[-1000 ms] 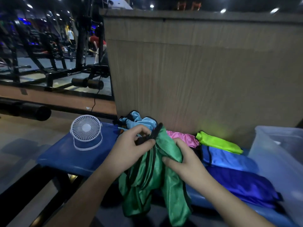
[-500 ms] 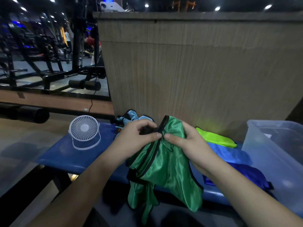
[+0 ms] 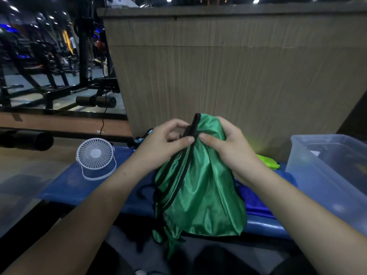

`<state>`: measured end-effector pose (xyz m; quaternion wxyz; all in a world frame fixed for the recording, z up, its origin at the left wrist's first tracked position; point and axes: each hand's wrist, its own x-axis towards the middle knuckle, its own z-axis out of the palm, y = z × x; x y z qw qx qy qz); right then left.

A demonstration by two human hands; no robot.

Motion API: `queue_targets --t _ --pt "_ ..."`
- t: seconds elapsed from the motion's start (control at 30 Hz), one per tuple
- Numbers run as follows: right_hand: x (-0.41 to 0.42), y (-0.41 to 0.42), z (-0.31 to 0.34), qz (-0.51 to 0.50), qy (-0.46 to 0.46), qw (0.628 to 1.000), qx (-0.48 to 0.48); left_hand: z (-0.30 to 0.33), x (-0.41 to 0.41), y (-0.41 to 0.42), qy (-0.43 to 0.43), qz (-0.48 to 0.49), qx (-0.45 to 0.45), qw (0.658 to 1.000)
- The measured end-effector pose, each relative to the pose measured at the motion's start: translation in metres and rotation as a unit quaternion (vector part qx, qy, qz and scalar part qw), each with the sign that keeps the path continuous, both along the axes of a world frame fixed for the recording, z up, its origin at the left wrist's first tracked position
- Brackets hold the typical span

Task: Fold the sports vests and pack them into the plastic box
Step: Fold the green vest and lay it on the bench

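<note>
A shiny green sports vest (image 3: 200, 187) with black trim hangs bunched in front of me above the blue bench (image 3: 65, 187). My left hand (image 3: 164, 143) pinches its black-edged top from the left. My right hand (image 3: 228, 147) grips the same top from the right, thumb almost touching the left thumb. Other vests lie on the bench behind: a light blue one (image 3: 142, 136) at the back, a neon yellow-green one (image 3: 268, 162) and a dark blue one (image 3: 256, 203) to the right, all mostly hidden. The clear plastic box (image 3: 309, 175) stands at the right.
A small white desk fan (image 3: 96, 155) stands on the bench's left end. A tall wood-grain counter wall (image 3: 228, 76) rises right behind the bench. Gym machines and a mirror fill the far left.
Both hands have lifted the green vest higher off the bench and brought their thumbs together at its top. The vest now hangs fuller below them.
</note>
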<state>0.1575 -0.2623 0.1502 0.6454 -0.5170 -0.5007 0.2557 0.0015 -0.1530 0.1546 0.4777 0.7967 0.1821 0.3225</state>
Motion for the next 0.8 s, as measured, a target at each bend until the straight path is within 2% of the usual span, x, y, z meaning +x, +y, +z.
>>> queue_targets --t 0.17,0.37,0.53,0.67,0.8 --pt "0.007 -0.002 0.012 -0.031 -0.065 0.997 0.015 -0.003 -0.001 0.002 -0.005 -0.035 0.011 0.999" --pt "0.003 0.002 0.012 -0.043 -0.092 0.995 0.007 0.006 0.007 0.002 0.009 -0.005 0.074 0.997" --pt "0.003 0.002 0.022 -0.052 -0.131 0.990 0.017 0.012 0.009 0.001 -0.022 0.017 0.082 0.996" --pt "0.005 0.001 0.027 -0.042 -0.129 0.991 0.016 0.014 0.008 0.002 -0.016 0.016 0.066 0.998" --pt "0.006 0.000 0.030 -0.043 -0.087 0.995 0.029 0.009 0.008 0.000 0.010 0.003 0.040 0.999"
